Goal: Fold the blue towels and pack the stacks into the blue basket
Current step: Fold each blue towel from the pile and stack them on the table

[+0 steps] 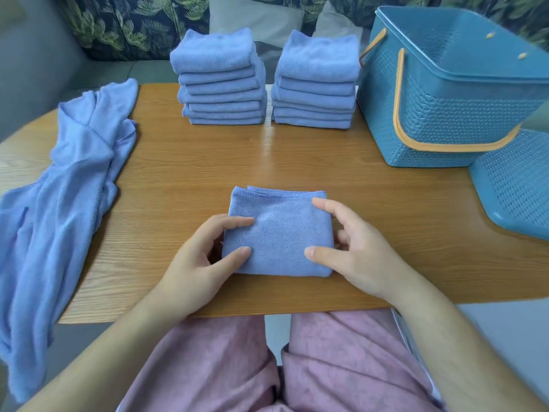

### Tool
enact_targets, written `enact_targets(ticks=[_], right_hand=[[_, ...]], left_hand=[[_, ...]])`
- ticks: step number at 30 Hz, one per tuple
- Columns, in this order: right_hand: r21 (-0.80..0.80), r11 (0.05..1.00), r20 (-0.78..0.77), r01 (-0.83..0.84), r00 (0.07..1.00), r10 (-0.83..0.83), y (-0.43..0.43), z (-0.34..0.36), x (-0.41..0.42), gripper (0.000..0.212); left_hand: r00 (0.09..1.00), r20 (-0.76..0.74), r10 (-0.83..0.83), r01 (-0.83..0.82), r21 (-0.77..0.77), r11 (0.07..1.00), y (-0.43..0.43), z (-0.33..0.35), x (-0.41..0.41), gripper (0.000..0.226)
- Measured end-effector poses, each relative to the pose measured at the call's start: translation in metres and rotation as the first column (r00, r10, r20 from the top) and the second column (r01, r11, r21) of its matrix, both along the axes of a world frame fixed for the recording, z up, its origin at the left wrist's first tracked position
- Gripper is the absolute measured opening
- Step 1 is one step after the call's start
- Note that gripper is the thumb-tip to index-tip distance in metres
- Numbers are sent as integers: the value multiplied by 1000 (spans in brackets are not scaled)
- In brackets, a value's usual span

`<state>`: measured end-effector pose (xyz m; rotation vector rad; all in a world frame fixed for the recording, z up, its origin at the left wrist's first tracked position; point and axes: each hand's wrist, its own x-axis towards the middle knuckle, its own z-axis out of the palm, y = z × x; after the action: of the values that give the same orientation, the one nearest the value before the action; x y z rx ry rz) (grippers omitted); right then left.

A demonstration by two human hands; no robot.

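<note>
At lower centre, the left hand (198,263) and right hand (358,251) pinch opposite sides of the folded towel (279,233) on the table (190,162).

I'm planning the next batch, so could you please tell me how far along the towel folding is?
Done: two folded stacks on the table. In hand: the left hand and right hand hold a folded towel. Left: the unfolded towels, then packing the stacks into the blue basket.
</note>
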<state>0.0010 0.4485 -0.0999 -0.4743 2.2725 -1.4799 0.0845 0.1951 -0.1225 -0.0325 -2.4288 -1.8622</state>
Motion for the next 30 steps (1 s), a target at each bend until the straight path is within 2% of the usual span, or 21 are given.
enact_targets(ticks=[2, 5, 10, 12, 14, 17, 19, 21, 23, 25, 27, 30], right_hand=[[46, 999, -58, -24, 998, 27, 1, -4, -2, 67], [20, 1000, -141, 23, 990, -20, -3, -7, -2, 51], [38, 991, -257, 126, 960, -112, -11, -16, -1, 46], [51, 987, -302, 153, 944, -130, -12, -17, -3, 45], [114, 980, -341, 160, 933, -113, -12, -18, -4, 45], [314, 935, -358, 166, 933, -46, -11, -18, -3, 47], [387, 910, -351, 150, 936, -5, -10, -15, -2, 52], [452, 873, -419, 180, 907, 30, -9, -9, 1, 57], [480, 846, -517, 234, 854, 58, -10, -2, 5, 58], [484, 845, -569, 226, 815, 107, -13, 2, 10, 55], [552, 812, -540, 188, 823, 177, -18, 0, 14, 55], [701, 698, -347, 149, 925, 152, -21, -8, 17, 63]], left_hand=[[1000, -25, 7, -9, -63, 998, 2, -2, -2, 38], [997, -63, 36, -42, -105, 994, 2, -4, -6, 35], [998, -35, 47, -49, -65, 997, 1, -6, -5, 39], [998, -41, 44, -48, -102, 994, 0, -7, -6, 42], [994, -92, 60, -78, -202, 976, 2, -9, -8, 37], [984, -137, 117, -153, -299, 942, 6, -11, -9, 27], [973, -171, 152, -210, -403, 891, 10, -11, -7, 19], [953, -277, 125, -265, -557, 787, 14, -9, -5, 29], [949, -314, -1, -223, -675, 704, 18, -6, -4, 43], [969, -222, -105, -104, -759, 642, 21, -6, -5, 50], [987, -113, -115, -19, -790, 613, 22, -8, -7, 53], [998, -58, -27, -29, -784, 620, 21, -11, -8, 53]])
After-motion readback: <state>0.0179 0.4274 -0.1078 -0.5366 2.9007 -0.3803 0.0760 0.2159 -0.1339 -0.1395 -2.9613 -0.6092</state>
